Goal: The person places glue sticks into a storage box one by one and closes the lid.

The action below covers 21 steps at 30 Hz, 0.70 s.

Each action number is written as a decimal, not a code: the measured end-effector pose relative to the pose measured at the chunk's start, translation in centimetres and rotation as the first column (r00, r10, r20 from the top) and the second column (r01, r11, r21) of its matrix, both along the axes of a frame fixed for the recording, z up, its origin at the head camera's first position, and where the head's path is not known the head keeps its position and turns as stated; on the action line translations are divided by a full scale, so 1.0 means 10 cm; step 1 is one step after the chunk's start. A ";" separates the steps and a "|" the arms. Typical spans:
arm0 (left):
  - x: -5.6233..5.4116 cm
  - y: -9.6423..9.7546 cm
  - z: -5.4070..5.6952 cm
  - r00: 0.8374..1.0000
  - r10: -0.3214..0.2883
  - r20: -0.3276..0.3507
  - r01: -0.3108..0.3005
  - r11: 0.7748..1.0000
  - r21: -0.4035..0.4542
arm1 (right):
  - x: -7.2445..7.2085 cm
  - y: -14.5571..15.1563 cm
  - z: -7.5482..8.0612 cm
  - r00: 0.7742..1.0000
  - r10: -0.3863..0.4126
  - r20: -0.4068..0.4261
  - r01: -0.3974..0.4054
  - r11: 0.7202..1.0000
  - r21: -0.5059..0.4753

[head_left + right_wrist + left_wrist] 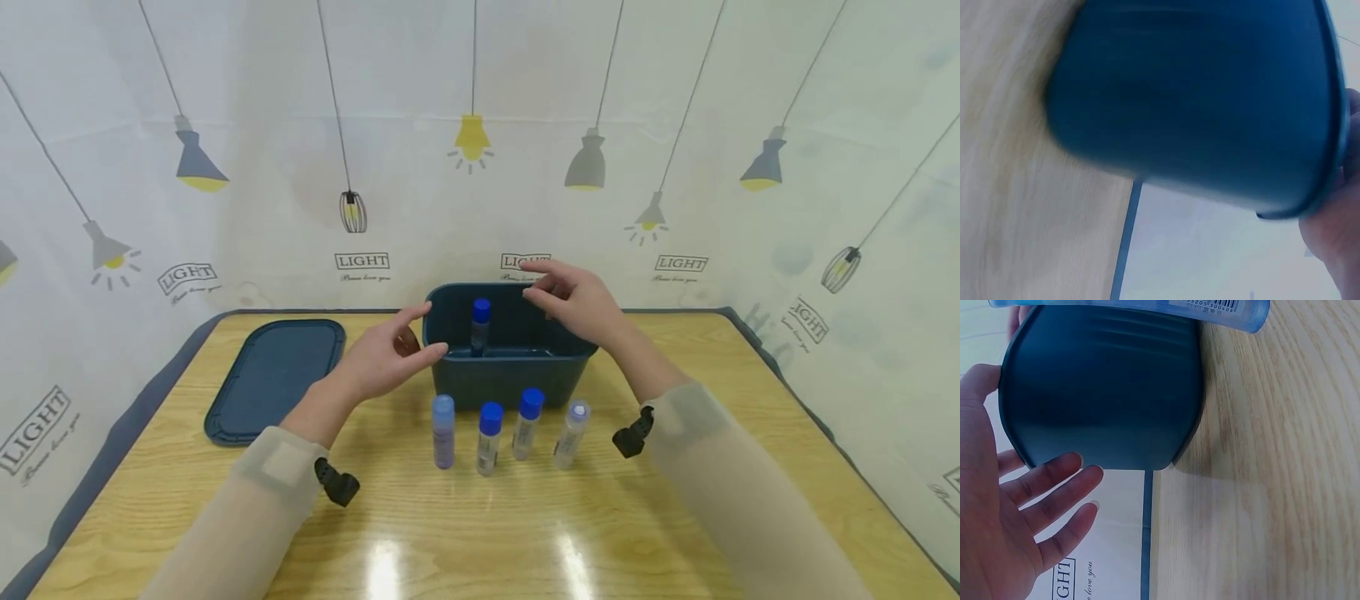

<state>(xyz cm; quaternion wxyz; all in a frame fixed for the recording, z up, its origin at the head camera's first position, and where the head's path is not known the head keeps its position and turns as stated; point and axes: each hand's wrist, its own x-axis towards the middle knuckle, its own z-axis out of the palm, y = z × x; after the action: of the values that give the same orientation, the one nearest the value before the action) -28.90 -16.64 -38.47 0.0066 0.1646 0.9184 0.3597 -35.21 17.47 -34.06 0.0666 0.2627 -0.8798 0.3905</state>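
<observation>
A dark blue bin [512, 383] stands at the far middle of the table. Inside, near its left end, a small blue-capped bottle [481, 323] stands upright. My left hand [382, 354] spans the bin's left end, thumb and index fingertips right at the rim, its other fingers [1063, 503] spread along the outside. Over the right end of the bin hovers my right hand [576, 300], fingers loosely bent, with nothing held. In front of the bin stand a light blue bottle [444, 433], two clear bottles with dark blue caps [491, 437] [528, 423] and one pale-capped clear bottle [572, 435].
A dark blue lid [277, 379] lies flat on the wooden table [435, 533] at the left. Behind the table hangs a pale cloth [420, 83] printed with lamps. Both wrists carry small black cameras [337, 483] [633, 433].
</observation>
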 end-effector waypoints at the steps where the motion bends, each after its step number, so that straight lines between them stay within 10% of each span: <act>1: 0.00 0.00 0.00 1.000 0.000 0.000 0.000 1.000 0.001 | 0.04 0.04 0.00 1.000 -0.007 -0.005 0.007 1.000 -0.004; 21: -0.01 0.01 -0.02 1.000 0.004 0.005 -0.004 1.000 -0.023 | 1.04 0.64 -0.23 0.994 -0.014 0.112 0.029 0.990 -0.140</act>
<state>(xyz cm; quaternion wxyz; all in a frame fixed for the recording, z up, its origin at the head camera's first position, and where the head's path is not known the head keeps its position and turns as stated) -28.98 -16.49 -38.63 0.0103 0.1616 0.9228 0.3496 -24.79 23.89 -36.37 0.0405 0.2258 -0.8551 0.4650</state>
